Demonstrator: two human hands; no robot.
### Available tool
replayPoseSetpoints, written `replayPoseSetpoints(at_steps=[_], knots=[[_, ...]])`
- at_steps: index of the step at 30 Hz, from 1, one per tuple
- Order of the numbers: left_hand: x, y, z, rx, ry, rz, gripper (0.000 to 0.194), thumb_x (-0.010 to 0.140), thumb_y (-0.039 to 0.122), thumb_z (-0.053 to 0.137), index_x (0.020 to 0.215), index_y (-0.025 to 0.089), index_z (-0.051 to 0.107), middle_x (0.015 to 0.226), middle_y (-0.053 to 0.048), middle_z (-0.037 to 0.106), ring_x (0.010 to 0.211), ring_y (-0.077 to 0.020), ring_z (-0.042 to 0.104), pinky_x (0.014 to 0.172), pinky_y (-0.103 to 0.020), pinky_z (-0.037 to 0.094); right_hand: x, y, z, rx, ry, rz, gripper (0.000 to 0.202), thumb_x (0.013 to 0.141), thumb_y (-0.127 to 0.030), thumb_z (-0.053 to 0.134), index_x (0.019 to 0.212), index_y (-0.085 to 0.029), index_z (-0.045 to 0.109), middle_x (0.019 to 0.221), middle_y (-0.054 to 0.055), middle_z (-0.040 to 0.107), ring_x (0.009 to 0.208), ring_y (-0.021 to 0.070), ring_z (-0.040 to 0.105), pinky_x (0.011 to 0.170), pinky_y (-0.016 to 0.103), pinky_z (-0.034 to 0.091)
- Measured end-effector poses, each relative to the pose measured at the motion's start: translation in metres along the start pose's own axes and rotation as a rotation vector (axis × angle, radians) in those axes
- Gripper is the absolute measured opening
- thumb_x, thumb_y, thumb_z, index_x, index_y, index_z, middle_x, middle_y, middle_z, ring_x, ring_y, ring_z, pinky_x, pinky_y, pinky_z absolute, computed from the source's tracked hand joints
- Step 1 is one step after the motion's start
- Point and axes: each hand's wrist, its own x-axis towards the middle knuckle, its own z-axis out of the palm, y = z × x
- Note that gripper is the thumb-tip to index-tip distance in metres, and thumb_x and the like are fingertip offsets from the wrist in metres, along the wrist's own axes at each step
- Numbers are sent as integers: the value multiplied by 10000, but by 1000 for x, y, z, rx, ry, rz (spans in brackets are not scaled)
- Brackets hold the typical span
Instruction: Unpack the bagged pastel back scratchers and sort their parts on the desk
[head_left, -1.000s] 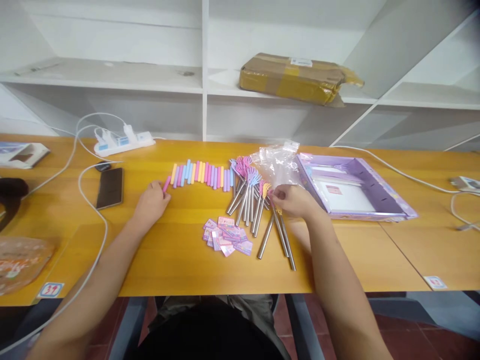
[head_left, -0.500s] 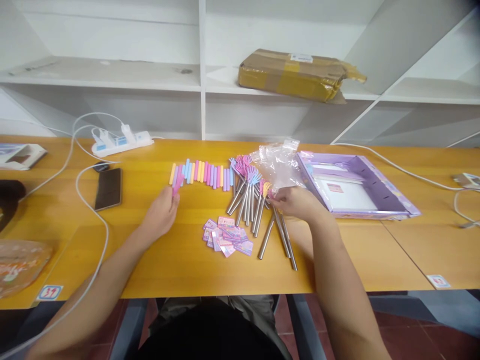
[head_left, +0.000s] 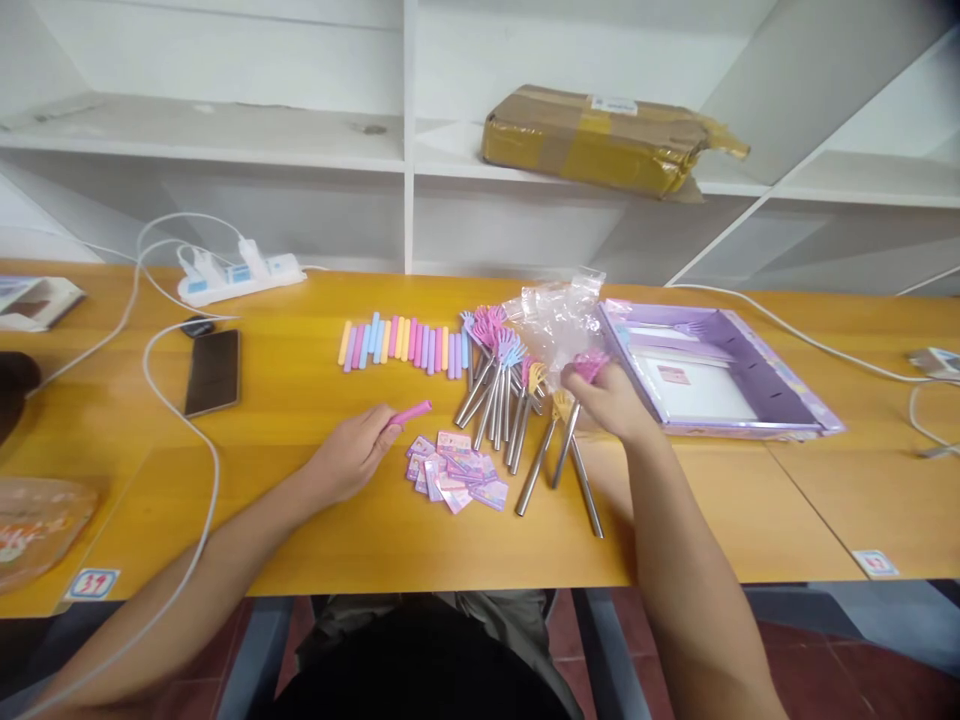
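Note:
My left hand [head_left: 358, 448] is closed on a pink tube [head_left: 412, 412], held just above the table left of the cards. My right hand [head_left: 606, 392] grips a back scratcher by its pink claw head [head_left: 589, 365]; its metal rod [head_left: 566, 448] slants down toward me. Beside that hand lie more back scratchers [head_left: 497, 390], with pink, blue, purple and orange claws and steel rods. A row of pastel tubes [head_left: 405, 342] in pink, blue, orange and purple lies behind my left hand. In front of me is a loose pile of small printed cards [head_left: 455, 475].
A purple open box [head_left: 750, 375] stands at right, with clear plastic bags [head_left: 551, 318] beside it. At left lie a phone [head_left: 213, 371], a power strip [head_left: 244, 280] and white cables. A taped carton [head_left: 600, 140] sits on the shelf behind.
My left hand has moved right and toward me from the tube row, carrying the pink tube. My right hand has lifted the pink back scratcher slightly and shifted it right.

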Motion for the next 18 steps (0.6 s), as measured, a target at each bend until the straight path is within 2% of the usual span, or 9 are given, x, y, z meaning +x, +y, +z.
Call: replayPoseSetpoints(at_steps=[2,4,7,9,12,15,18], knots=[[1,1,-1,3,-30,0,394,1149,461,317,1260,229,616,1073,-64,705,977,-242,683,852,-367,492,1,-3,2,391,32,-25,512,979,-549,572,604,-231,430,564,-34,367,530,122,352,529,279,293],[1,3,0,7,-53,-9,430,1151,447,303,1391,237,591,1205,-91,721,1099,-263,692,931,-392,507,2,-9,6,699,-6,-15,531,985,-620,592,644,-224,498,561,-56,321,471,100,289,467,257,250],[1,4,1,10,-63,-24,462,1147,440,301,1456,230,573,1288,-113,720,1163,-279,692,982,-415,520,2,-15,13,961,-86,26,558,955,-687,637,668,-218,542,533,-82,293,380,64,198,380,230,185],[1,5,0,2,-56,-25,468,1146,443,305,1465,228,571,1328,-116,713,1182,-280,692,998,-421,525,2,-17,18,1061,-130,62,572,930,-719,653,673,-219,547,524,-82,328,345,57,225,338,214,191],[0,4,-1,-10,-36,-13,458,1147,439,315,1467,237,571,1345,-111,712,1187,-274,694,1004,-416,531,2,-19,27,1121,-181,142,509,891,-713,682,752,-230,601,553,-59,451,377,94,417,335,211,324],[0,5,-3,-9,-31,0,440,1145,425,324,1448,238,582,1293,-105,728,1155,-271,702,985,-408,539,1,-22,37,1088,-191,179,437,915,-673,639,841,-242,635,643,-14,590,537,164,616,470,269,518],[0,7,-3,4,-34,0,431,1139,426,329,1404,223,602,1248,-113,738,1116,-278,709,956,-411,545,-2,-28,46,1037,-189,165,434,959,-679,556,919,-255,641,717,6,655,620,193,663,589,323,577]])
